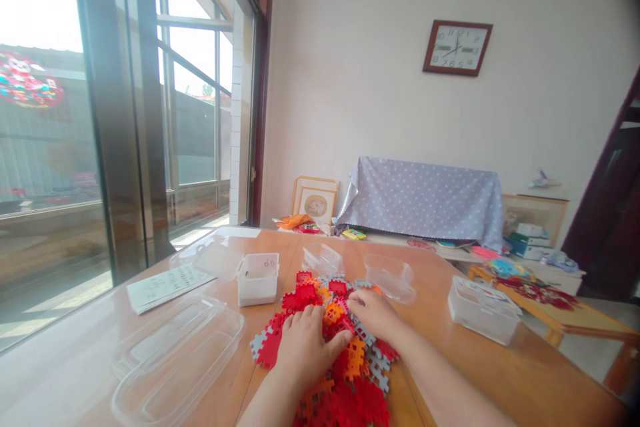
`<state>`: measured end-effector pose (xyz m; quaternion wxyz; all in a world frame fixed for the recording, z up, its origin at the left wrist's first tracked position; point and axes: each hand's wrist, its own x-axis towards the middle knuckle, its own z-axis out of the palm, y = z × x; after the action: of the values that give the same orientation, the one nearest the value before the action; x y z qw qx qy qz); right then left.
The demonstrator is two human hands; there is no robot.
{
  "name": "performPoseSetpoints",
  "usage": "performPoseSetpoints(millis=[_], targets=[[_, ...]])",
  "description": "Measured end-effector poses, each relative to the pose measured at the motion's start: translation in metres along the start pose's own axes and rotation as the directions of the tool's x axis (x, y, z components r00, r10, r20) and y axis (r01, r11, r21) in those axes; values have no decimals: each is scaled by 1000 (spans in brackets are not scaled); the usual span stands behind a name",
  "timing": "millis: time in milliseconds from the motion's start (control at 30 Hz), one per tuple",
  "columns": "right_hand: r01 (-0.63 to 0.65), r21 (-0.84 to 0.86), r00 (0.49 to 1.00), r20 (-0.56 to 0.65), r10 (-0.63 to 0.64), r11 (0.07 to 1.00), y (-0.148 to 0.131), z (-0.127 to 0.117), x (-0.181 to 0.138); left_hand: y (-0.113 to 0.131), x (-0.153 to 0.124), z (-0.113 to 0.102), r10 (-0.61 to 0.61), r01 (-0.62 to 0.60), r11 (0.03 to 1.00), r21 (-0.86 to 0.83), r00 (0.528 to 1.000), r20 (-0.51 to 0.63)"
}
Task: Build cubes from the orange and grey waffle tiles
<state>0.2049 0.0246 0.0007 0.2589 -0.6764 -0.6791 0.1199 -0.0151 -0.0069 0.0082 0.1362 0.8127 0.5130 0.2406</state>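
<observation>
A heap of flat, notched interlocking plastic tiles (367, 400) in red, orange and grey lies on the wooden table. My left hand (306, 340) rests palm down on the heap's left part, fingers stretched forward and thumb apart. On the far right side of the heap is my right hand (375, 312), its fingers slightly bent over the tiles. Nothing shows gripped in either hand, though the tiles beneath the palms are hidden. Some of the tiles have grid-like openings; others are solid.
Clear plastic lids (185, 373) lie at the left, near a stack of paper cards (167, 287) and a small white box (258, 280). Behind the heap stand clear containers (390, 280). A lidded clear box (484, 313) sits at the right. Large windows (195, 120) flank the table's left side.
</observation>
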Motion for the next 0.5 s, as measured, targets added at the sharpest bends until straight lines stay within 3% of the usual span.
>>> performPoseSetpoints(millis=[167, 333, 500], targets=[[81, 194, 996, -61, -71, 978, -12, -3, 1, -2, 1, 2, -33, 33, 999, -19, 999, -16], [12, 137, 989, -149, 9, 991, -8, -3, 45, -3, 1, 1, 15, -15, 1000, -7, 1000, -3], [-32, 74, 997, -62, 36, 997, 2, 11, 88, -1, -2, -2, 45, -45, 999, -1, 999, 12]])
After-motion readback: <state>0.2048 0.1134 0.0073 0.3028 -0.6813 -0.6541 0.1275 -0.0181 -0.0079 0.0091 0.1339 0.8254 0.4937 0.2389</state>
